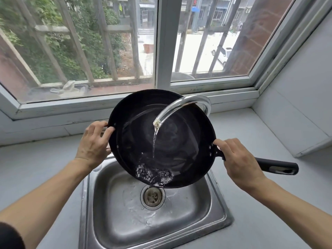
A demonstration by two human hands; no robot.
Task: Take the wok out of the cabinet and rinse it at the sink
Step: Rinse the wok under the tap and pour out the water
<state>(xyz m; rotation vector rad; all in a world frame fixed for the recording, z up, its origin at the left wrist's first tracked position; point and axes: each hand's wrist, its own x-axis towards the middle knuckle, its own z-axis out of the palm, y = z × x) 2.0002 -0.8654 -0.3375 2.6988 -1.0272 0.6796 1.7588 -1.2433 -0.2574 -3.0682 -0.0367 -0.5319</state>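
Observation:
A black wok (136,133) hangs tilted towards me over the steel sink (212,218). Water runs from the curved chrome tap (181,106) into the wok, pools at its low front edge and spills into the basin near the drain (152,195). My left hand (93,144) grips the small helper handle on the wok's left rim. My right hand (237,162) holds the long black handle (276,167) close to where it joins the pan.
A grey countertop (45,168) surrounds the sink on both sides. Behind the tap runs a white window sill and frame (165,42). A grey wall panel (296,114) juts out at the right.

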